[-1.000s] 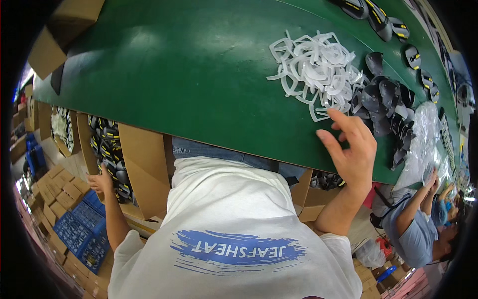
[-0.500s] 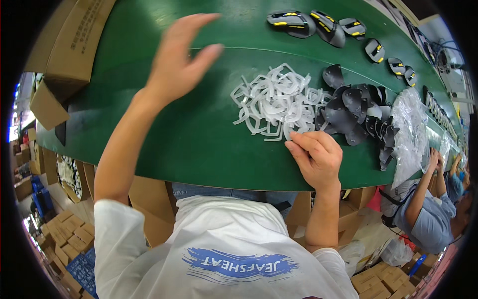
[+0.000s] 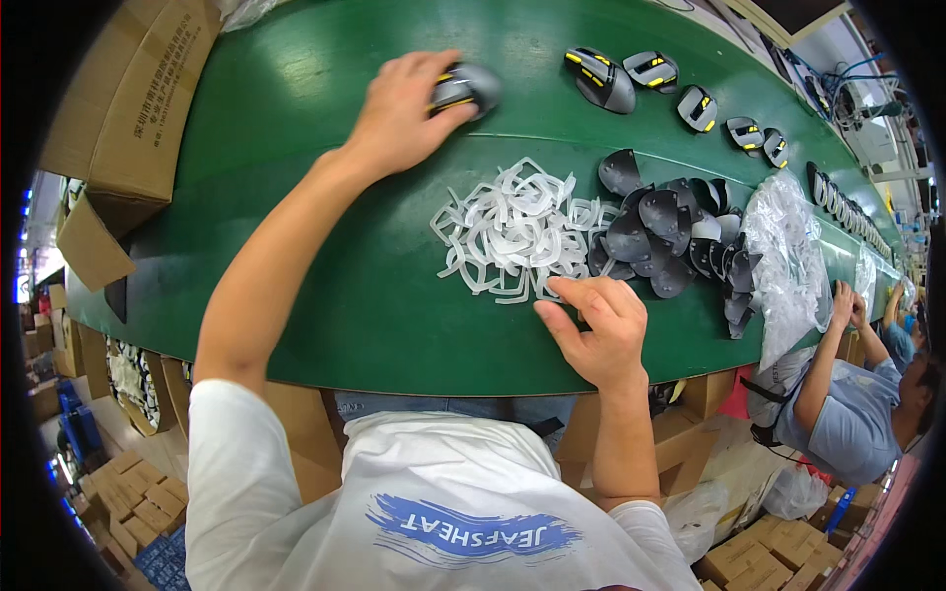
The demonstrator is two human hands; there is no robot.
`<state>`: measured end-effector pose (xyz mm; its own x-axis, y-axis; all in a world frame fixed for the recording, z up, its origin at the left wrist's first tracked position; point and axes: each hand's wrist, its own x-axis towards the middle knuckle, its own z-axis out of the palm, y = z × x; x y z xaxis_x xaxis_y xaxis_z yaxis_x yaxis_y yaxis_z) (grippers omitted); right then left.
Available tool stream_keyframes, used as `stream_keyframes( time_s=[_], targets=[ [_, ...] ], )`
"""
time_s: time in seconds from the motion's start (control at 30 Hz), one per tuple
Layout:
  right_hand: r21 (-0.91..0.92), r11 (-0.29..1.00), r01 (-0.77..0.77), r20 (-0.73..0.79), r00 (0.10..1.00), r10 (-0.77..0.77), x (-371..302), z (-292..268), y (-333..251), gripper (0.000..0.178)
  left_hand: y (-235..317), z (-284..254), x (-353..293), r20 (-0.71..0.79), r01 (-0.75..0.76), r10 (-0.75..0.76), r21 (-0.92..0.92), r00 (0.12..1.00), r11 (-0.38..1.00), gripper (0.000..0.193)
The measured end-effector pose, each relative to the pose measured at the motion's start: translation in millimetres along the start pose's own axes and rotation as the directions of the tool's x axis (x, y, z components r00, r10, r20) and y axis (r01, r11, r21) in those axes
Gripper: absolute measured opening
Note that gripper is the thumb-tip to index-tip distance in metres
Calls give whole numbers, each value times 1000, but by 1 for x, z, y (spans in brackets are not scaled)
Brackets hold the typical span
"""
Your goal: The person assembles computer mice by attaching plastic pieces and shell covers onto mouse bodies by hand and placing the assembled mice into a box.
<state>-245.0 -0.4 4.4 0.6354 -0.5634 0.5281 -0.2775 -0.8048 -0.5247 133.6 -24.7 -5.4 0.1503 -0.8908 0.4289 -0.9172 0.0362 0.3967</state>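
Observation:
My left hand is wrapped round the near side of a grey and black computer mouse with yellow side buttons, on the green table. My right hand hovers at the near edge of a heap of translucent white bent plastic strips. Its thumb and forefinger are slightly apart, with nothing visible between them; the forefinger's tip is close to the lowest strips. Right of the heap lies a pile of dark grey curved plastic shells.
More mice stand in a row toward the far right. A clear plastic bag lies beyond the shells. A cardboard box stands at the left. At the right, a co-worker in a blue shirt sits along the table.
My left hand has moved right and closed on a mouse, which now sits apart from the row. My right hand's thumb and forefinger have parted a little.

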Motion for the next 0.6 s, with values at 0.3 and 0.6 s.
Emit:
stream_keyframes(
  time_s=[0.3,0.6],
  targets=[
    [112,987,118,-36,993,-114,11,0,5,16,-31,-44,-33,226,49,-26,-96,974,994,70],
    [112,993,29,-44,999,-25,12,-2,1,12,55,50,124,350,-561,575,-150,740,814,98]
  ],
)
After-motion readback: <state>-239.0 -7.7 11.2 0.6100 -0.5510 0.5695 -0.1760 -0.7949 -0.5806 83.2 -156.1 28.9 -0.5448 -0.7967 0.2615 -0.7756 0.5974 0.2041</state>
